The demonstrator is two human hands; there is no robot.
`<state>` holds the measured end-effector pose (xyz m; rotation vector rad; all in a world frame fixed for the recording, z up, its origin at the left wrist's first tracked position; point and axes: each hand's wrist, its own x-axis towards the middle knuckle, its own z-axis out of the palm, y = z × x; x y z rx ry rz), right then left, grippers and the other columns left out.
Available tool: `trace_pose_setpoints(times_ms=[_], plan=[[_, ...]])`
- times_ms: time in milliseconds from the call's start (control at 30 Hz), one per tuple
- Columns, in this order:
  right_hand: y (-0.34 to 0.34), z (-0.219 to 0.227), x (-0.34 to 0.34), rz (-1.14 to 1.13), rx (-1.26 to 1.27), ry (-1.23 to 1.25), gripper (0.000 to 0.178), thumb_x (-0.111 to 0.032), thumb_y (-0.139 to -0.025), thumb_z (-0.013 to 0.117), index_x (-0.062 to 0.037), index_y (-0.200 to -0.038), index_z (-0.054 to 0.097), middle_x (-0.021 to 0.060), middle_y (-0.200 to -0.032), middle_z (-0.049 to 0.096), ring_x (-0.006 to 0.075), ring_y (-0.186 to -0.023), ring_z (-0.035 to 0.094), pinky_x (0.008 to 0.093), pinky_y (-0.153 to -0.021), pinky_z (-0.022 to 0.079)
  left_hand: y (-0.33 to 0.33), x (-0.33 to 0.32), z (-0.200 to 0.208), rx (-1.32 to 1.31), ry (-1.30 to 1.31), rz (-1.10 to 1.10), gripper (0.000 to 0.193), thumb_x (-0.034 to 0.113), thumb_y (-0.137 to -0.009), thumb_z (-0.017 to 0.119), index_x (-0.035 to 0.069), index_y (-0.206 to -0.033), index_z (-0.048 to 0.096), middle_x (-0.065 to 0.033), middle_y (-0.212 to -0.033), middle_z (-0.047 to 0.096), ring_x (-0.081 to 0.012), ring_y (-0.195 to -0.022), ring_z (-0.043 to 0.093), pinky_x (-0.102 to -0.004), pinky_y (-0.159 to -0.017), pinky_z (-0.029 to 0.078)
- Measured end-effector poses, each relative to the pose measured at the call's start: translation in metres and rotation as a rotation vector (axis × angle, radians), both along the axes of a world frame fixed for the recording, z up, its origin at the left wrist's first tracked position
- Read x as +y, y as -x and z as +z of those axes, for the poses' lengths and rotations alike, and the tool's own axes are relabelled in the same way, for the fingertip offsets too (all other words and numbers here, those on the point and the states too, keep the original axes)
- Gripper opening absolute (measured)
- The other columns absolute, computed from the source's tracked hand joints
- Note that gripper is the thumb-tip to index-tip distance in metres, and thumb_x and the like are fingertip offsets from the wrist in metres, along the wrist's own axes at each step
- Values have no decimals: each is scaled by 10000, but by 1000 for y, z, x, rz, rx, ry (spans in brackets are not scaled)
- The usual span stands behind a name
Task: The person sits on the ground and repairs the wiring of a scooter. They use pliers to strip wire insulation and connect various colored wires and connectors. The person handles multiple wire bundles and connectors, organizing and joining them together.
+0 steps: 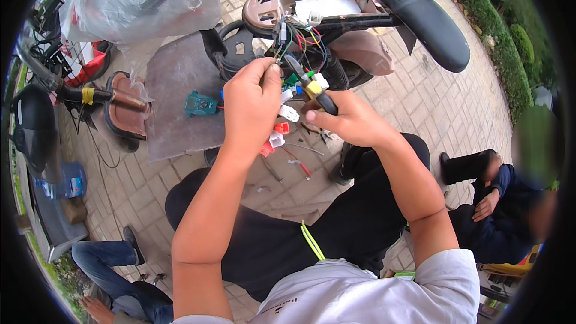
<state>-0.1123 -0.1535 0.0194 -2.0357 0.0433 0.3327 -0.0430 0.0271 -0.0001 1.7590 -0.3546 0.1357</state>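
Wires point(305, 41), hung below the shell's near edge, are pinched by the left hand point(255, 97), their ends hidden by its fingers. Pliers point(313, 87) are gripped in the right hand point(355, 119), one handle partly covered. In the shell point(269, 7), a white item point(327, 6) is contained, hard to identify. A meter point(201, 104) is laid by the footboard's point(174, 84) right edge.
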Motion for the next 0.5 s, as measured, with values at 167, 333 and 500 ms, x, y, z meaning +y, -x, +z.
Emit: trace_pose_setpoints(times_ms=[167, 333, 500], plan=[[40, 32, -24, -116, -122, 159, 326, -304, -841, 729, 5, -843, 624, 111, -694, 582, 182, -655, 558, 355, -603, 445, -1, 3, -3, 363, 295, -188, 198, 151, -934, 624, -14, -1036, 664, 19, -761, 605, -44, -623, 495, -206, -566, 398], [39, 125, -62, -484, -465, 636, 345, -294, -807, 725, 34, -870, 642, 194, -884, 630, 341, -779, 616, 426, -721, 484, -2, 11, -19, 666, 598, -345, 171, 89, -935, 596, 2, -1077, 634, -60, -874, 637, -123, -770, 573, -252, -707, 473], [-28, 156, -145, -485, -479, 1267, 420, -384, -820, 676, 23, -920, 684, 231, -1038, 646, 358, -952, 639, 439, -840, 509, 5, 0, -30, 854, 716, -434, 219, 15, -919, 560, -10, -1134, 590, -94, -1022, 633, -172, -885, 606, -317, -809, 524]])
